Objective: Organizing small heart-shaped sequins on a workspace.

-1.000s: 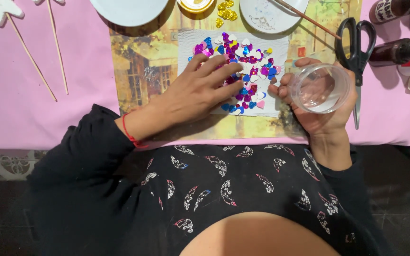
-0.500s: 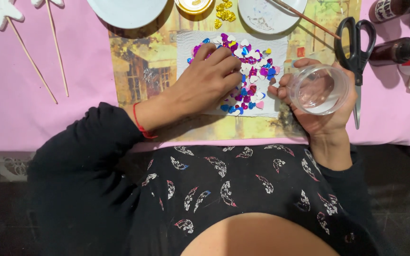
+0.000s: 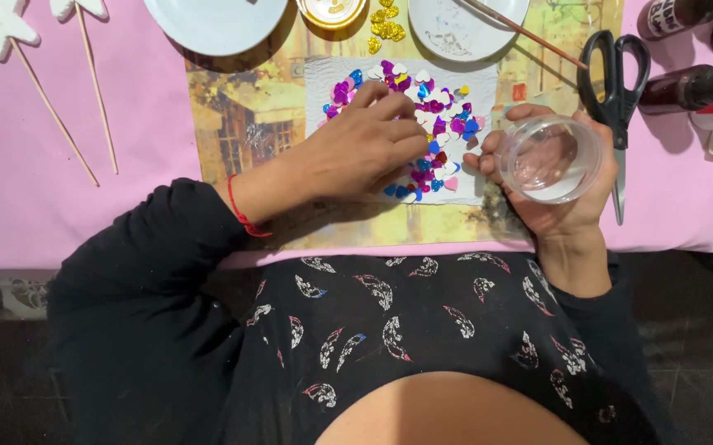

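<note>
The left hand (image 3: pixel 364 144) is pressing flat, fingers together, on heart sequins (image 3: pixel 439 124); at its three o'clock, the right hand (image 3: pixel 558 194) fingers are clamping a clear cup (image 3: pixel 550 158).

Multicoloured heart sequins (image 3: pixel 443 124), pink tablecloth (image 3: pixel 60 214), black scissors (image 3: pixel 616 78)

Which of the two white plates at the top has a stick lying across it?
The right white plate, above the heart confetti: a thin wooden stick crosses its rim. The left white plate has nothing on it.
</note>
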